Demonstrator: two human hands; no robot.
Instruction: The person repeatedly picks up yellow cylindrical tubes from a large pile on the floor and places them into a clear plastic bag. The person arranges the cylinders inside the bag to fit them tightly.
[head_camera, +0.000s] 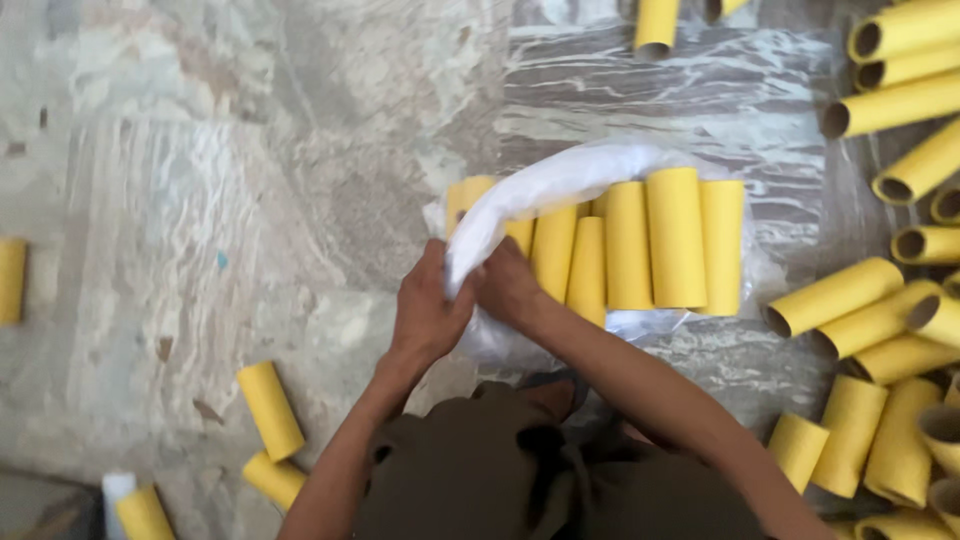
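Several yellow cardboard tubes lie side by side inside a clear plastic bag on the floor in front of me. My left hand and my right hand both grip the gathered white end of the bag, close together at the bundle's left side. The twisted plastic runs up and to the right over the tubes. My forearms reach in from the bottom of the view.
A heap of loose yellow tubes fills the right side. A few tubes lie at lower left, one at the left edge, another at the top. A plastic sheet covers the mottled floor behind the bundle.
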